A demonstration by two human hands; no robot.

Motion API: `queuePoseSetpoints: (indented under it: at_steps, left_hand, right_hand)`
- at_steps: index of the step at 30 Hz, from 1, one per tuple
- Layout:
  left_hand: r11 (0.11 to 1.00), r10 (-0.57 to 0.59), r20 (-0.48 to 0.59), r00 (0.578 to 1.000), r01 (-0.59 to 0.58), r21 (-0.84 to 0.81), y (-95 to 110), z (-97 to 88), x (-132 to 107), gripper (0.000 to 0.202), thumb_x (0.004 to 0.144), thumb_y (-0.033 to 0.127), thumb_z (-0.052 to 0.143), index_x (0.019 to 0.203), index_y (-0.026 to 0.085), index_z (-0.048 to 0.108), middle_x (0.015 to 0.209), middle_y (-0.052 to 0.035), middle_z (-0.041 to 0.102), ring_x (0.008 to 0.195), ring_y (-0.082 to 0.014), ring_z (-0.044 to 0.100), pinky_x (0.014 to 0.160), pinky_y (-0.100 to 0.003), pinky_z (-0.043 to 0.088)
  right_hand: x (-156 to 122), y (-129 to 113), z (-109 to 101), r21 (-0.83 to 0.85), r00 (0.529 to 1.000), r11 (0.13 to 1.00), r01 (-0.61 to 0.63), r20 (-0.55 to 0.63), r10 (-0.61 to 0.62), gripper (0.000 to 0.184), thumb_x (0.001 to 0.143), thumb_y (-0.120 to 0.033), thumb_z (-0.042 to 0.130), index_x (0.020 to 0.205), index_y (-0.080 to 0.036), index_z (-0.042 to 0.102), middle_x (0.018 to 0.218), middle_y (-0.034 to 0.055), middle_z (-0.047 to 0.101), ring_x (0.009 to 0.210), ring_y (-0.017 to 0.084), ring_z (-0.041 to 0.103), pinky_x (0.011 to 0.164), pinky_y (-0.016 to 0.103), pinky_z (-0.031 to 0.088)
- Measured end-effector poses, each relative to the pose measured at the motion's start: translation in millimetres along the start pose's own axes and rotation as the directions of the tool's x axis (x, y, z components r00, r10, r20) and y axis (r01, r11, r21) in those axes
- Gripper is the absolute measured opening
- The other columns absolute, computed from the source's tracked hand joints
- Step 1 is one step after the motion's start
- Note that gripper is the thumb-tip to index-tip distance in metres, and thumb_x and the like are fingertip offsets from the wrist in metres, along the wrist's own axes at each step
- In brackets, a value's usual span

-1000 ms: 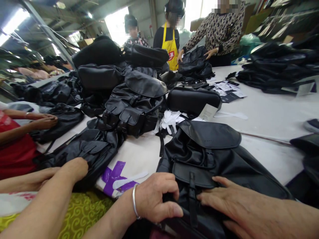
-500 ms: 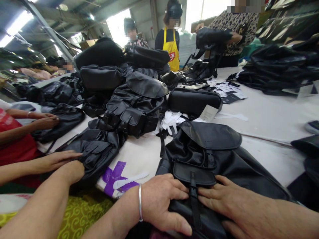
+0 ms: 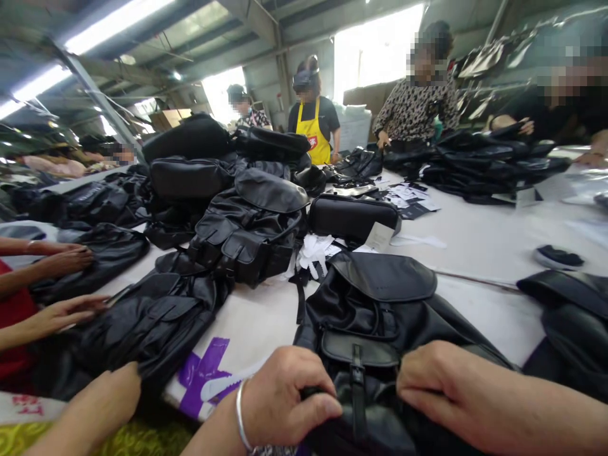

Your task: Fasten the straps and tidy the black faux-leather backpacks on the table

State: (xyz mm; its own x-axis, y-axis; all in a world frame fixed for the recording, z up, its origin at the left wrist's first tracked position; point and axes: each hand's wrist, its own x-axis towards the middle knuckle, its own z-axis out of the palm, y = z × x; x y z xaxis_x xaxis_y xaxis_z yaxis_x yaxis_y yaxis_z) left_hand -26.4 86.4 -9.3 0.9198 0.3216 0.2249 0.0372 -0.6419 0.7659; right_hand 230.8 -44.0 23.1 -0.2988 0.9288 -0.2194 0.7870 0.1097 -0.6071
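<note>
In front of me a black leather-look backpack [image 3: 380, 278] lies on the table, its flap at the far end and a buckled strap over its front pocket. My left hand [image 3: 294, 392], with a silver bangle at the wrist, is closed on the black material at the backpack's near left side, thumb against curled fingers. At the pocket's right edge, my right hand [image 3: 441, 383] is also closed, its fingers curled into the backpack's material. The fingertips of my right hand are partly hidden.
At left, a co-worker's hands [image 3: 57, 316] are at another black backpack [image 3: 166, 310]. More black bags [image 3: 256, 221] are piled ahead. White paper strips [image 3: 316, 250] and purple tape [image 3: 204, 373] lie on the table [image 3: 479, 234]. Several people stand beyond.
My hands have gone from lying flat on the backpack's front to gripping its two sides. The view has tilted up and turned right. The co-worker's hands at left have moved apart.
</note>
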Motion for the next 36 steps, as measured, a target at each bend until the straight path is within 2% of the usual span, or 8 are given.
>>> queuePoseSetpoints:
  at_steps: [5, 7, 10, 14, 19, 24, 29, 36]
  left_hand:
    - [0.989, 0.068, 0.133, 0.989, -0.084, 0.12, 5, 4.8, 32, 0.049, 0.09, 0.047, 0.055, 0.126, 0.016, 0.061, 0.132, -0.0137, 0.062, 0.124, -0.0264, 0.056, 0.112, -0.042, 0.039]
    - [0.99, 0.095, 0.342, 0.935, -0.126, 0.07, 3, 7.6, 40, 0.047, 0.094, 0.045, 0.047, 0.131, 0.018, 0.058, 0.133, -0.011, 0.062, 0.125, -0.0243, 0.056, 0.113, -0.039, 0.038]
    - [0.997, 0.023, 0.458, 0.888, -0.056, 0.059, -1, 6.1, 49, 0.042, 0.098, 0.043, 0.039, 0.123, 0.021, 0.065, 0.121, -0.0076, 0.07, 0.113, -0.0201, 0.064, 0.102, -0.029, 0.048]
    - [0.971, -0.094, 0.319, 0.943, 0.016, 0.239, -11, 1.6, 76, 0.04, 0.093, 0.046, 0.051, 0.115, 0.018, 0.069, 0.11, -0.0082, 0.072, 0.101, -0.0198, 0.067, 0.092, -0.028, 0.052]
    - [0.795, -0.016, 0.132, 0.991, -0.067, 0.602, -46, 13.4, 136, 0.05, 0.08, 0.027, 0.067, 0.128, 0.016, 0.059, 0.137, -0.0137, 0.057, 0.131, -0.0292, 0.048, 0.111, -0.043, 0.04]
    - [0.666, -0.12, 0.19, 0.974, -0.063, 0.743, -88, 21.3, 182, 0.061, 0.078, 0.013, 0.062, 0.137, 0.02, 0.05, 0.148, -0.0161, 0.045, 0.141, -0.0362, 0.035, 0.112, -0.058, 0.034]
    - [0.717, -0.187, 0.161, 0.969, 0.022, 0.697, -116, 7.0, 208, 0.037, 0.085, 0.01, 0.049, 0.115, 0.02, 0.067, 0.116, -0.0118, 0.068, 0.113, -0.0264, 0.062, 0.098, -0.041, 0.05]
    - [0.776, -0.311, 0.086, 0.946, 0.2, 0.599, -140, -12.0, 220, 0.034, 0.085, 0.013, 0.051, 0.111, 0.022, 0.072, 0.105, -0.0054, 0.074, 0.1, -0.0189, 0.068, 0.092, -0.027, 0.051]
  right_hand:
    - [-16, -5, -5, -0.009, 0.998, 1.0, -0.021, 0.058, 0.022, 0.049, 0.091, -0.039, 0.059, 0.137, -0.023, 0.057, 0.139, 0.01, 0.057, 0.123, 0.032, 0.056, 0.104, 0.044, 0.046]
    - [-20, -2, -10, 0.05, 0.99, 0.999, 0.01, 0.138, -0.016, 0.042, 0.091, -0.035, 0.058, 0.132, -0.027, 0.061, 0.136, 0.0058, 0.061, 0.119, 0.029, 0.06, 0.1, 0.039, 0.05]
    - [-20, 30, -21, -0.004, 0.998, 1.0, -0.014, -0.055, 0.013, 0.038, 0.092, -0.033, 0.055, 0.13, -0.028, 0.062, 0.13, 0.0041, 0.065, 0.118, 0.026, 0.061, 0.102, 0.038, 0.049]
    - [-4, 109, -30, -0.311, 0.911, 0.921, -0.235, -0.401, 0.097, 0.051, 0.082, -0.015, 0.053, 0.132, -0.012, 0.06, 0.129, 0.0163, 0.063, 0.118, 0.031, 0.059, 0.104, 0.048, 0.045]
    - [30, 173, -21, -0.478, 0.895, 0.821, -0.312, -0.437, 0.085, 0.072, 0.071, -0.01, 0.059, 0.142, -0.018, 0.05, 0.145, 0.0169, 0.049, 0.131, 0.036, 0.047, 0.106, 0.053, 0.041]
    - [49, 184, -23, -0.568, 0.921, 0.777, -0.272, -0.388, 0.039, 0.05, 0.078, -0.015, 0.062, 0.127, -0.015, 0.061, 0.133, 0.0197, 0.058, 0.117, 0.035, 0.057, 0.095, 0.047, 0.048]
    - [53, 183, -44, -0.482, 0.896, 0.803, -0.35, -0.422, 0.137, 0.024, 0.096, -0.02, 0.042, 0.1, -0.016, 0.065, 0.089, 0.0132, 0.072, 0.081, 0.025, 0.069, 0.071, 0.032, 0.048]
    - [78, 187, -52, -0.308, 0.832, 0.858, -0.411, -0.512, 0.214, 0.028, 0.097, -0.03, 0.042, 0.104, -0.021, 0.068, 0.098, 0.0087, 0.075, 0.089, 0.025, 0.069, 0.078, 0.031, 0.047]
